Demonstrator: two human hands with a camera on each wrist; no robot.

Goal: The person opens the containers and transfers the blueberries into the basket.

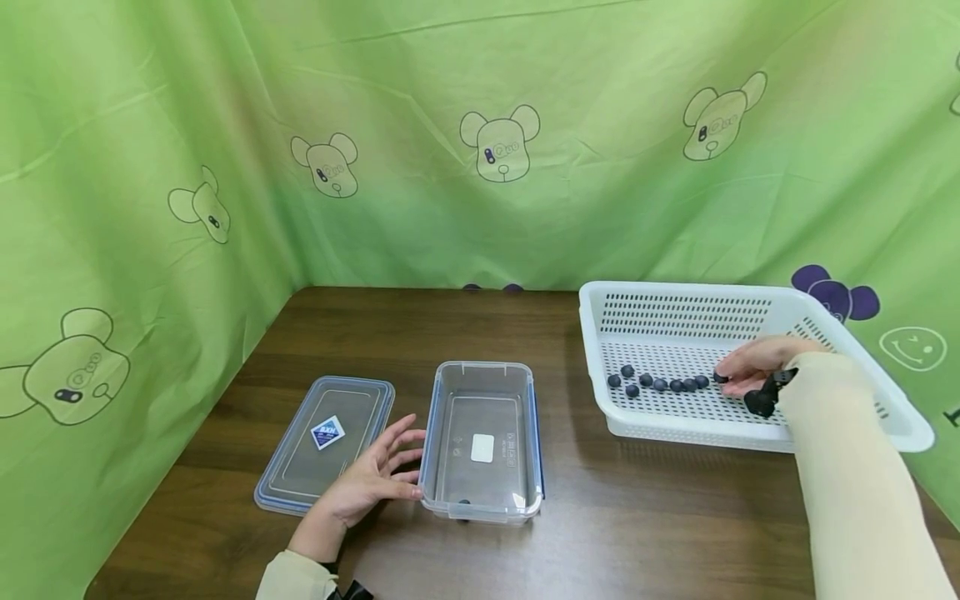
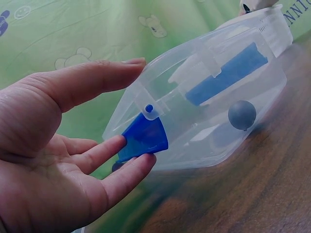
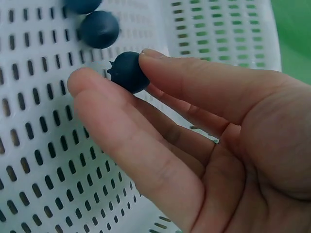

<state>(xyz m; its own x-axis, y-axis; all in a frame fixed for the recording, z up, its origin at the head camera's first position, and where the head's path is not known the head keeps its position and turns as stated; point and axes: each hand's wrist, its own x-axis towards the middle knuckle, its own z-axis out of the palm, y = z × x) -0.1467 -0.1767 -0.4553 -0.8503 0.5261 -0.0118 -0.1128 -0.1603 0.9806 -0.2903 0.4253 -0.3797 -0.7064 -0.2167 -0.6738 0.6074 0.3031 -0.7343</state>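
In the head view my left hand (image 1: pixel 366 483) has its fingers spread along the left side of a clear plastic box (image 1: pixel 467 412). The left wrist view shows fingertips touching the box's blue side clip (image 2: pixel 146 138), with the thumb up at the rim. One blueberry (image 2: pixel 242 115) lies low inside the box, seen through its wall. My right hand (image 1: pixel 765 360) reaches into a white perforated basket (image 1: pixel 693 431). There it pinches a blueberry (image 3: pixel 129 73) between thumb and fingers, close over the basket floor. Several blueberries (image 1: pixel 660 385) lie in a loose row to its left.
Left of the box, a clear lid (image 1: pixel 351 429) with a blue edge and a blue-white sticker lies flat on the brown wooden table (image 1: pixel 420 333). A green printed curtain (image 1: pixel 420 225) hangs behind and along the left. The basket stands at the back right.
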